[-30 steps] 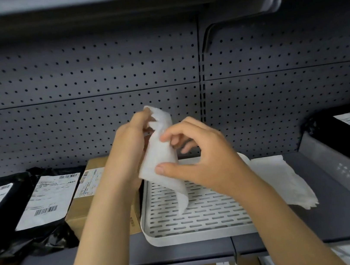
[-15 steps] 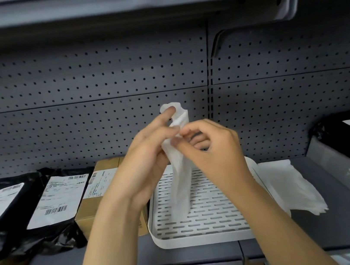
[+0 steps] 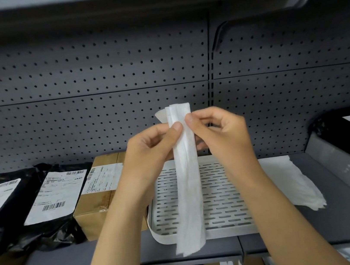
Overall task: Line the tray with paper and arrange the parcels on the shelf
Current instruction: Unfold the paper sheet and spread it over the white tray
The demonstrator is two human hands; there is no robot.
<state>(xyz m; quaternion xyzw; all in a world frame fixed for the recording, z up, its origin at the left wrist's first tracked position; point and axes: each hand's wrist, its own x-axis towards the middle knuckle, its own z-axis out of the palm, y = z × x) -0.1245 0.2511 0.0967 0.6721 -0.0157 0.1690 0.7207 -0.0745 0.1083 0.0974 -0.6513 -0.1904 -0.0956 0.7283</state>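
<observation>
folded paper now hanging full length, ready to open over the tray

since a moment ago the crumpled paper sheet [image 3: 187,176] has dropped into a long folded strip; the left hand [image 3: 149,149] and right hand [image 3: 219,134] both pinch its top edge between thumb and fingers, held above the white slotted tray [image 3: 224,195] on the shelf [image 3: 79,260]. the tray is still bare, so lining has likely only begun. spare paper [image 3: 290,178] lies right of the tray; a cardboard box [image 3: 98,202] and black parcels [image 3: 17,210] sit at left.
</observation>
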